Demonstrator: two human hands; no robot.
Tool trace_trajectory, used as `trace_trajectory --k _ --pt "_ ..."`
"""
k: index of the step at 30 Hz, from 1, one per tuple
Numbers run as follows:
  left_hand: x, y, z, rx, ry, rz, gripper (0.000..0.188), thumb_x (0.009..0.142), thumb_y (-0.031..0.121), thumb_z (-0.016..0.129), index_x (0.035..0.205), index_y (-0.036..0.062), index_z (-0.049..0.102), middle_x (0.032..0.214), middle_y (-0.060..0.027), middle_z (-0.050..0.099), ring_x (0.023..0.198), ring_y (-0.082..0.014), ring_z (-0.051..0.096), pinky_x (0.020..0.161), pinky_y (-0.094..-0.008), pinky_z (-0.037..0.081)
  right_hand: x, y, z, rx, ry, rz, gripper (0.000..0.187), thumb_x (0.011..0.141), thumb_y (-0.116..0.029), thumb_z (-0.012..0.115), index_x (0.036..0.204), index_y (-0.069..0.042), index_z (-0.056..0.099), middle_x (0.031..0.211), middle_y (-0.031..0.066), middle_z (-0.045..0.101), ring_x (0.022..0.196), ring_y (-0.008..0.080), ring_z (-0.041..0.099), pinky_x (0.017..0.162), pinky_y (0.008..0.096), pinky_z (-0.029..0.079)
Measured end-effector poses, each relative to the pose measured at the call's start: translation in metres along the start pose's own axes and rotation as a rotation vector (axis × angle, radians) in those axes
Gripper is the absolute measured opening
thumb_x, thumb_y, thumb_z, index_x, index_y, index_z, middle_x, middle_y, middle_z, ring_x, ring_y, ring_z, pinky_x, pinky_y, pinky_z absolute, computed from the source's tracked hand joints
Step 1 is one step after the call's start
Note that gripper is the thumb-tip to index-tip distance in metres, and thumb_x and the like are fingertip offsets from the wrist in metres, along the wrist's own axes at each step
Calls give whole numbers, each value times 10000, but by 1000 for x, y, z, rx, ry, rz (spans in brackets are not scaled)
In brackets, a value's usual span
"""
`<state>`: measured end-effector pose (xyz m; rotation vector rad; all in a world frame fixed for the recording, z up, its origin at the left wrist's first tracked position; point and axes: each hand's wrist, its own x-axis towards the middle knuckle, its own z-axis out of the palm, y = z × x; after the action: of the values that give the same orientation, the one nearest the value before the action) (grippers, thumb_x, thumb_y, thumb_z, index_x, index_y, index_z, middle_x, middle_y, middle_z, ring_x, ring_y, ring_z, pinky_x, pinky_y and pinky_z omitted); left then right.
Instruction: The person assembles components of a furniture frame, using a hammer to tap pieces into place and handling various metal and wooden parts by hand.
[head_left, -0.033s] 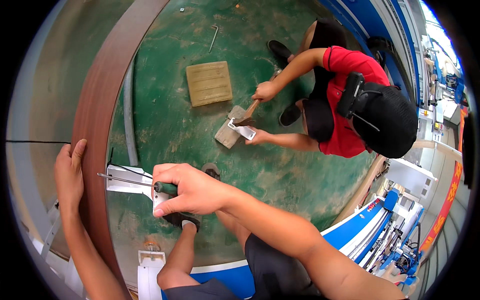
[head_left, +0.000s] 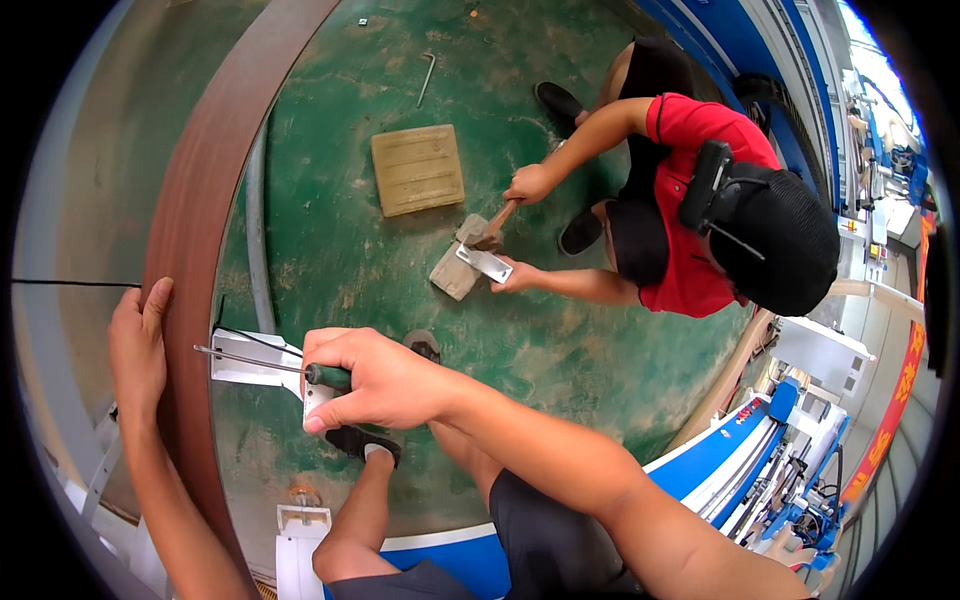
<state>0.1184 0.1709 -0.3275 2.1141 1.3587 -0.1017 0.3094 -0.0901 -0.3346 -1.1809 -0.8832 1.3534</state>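
head view: the right hand [head_left: 372,378] is clamped on a green-handled screwdriver [head_left: 327,376] whose shaft points left over a white bracket [head_left: 240,373] beside that hand, while the left hand [head_left: 138,350], farther left, touches the brown board [head_left: 200,220] on its right, its grip impossible to tell.

Tile [head_left: 418,170] on the floor [head_left: 580,370], hex key [head_left: 428,80] beyond it, block [head_left: 453,277] nearer, board [head_left: 205,150] left of all three.
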Motion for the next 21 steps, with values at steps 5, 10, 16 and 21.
trace_trajectory --k 5,10,16,21 --pt "31 -14 16 60 81 72 518 1044 450 596 889 -41 542 769 -42 462 758 -142 409 712 -317 413 24 44 -2 -9 32 -82 312 781 -198 857 947 -4 678 926 92 579 895 248 575 796 351 463" --pt "62 -53 10 -122 78 78 490 1044 472 588 1034 -16 629 873 -56 598 810 -123 506 772 -294 455 47 67 5 20 15 -123 291 744 -155 867 856 5 651 892 102 573 871 263 573 774 375 467" --pt "66 -101 16 -38 321 241 469 1061 456 561 960 -1 588 812 -25 488 762 -119 453 754 -271 431 63 94 14 -15 -44 -225 298 685 -114 871 820 -6 628 878 116 565 860 324 591 752 409 475" --pt "73 -194 -36 11 35 192 462 1099 69 375 1552 113 456 1406 -129 513 1280 -225 520 1075 -335 417 65 107 22 3 -29 -261 340 656 -145 869 736 36 593 878 171 552 898 381 578 777 453 462"
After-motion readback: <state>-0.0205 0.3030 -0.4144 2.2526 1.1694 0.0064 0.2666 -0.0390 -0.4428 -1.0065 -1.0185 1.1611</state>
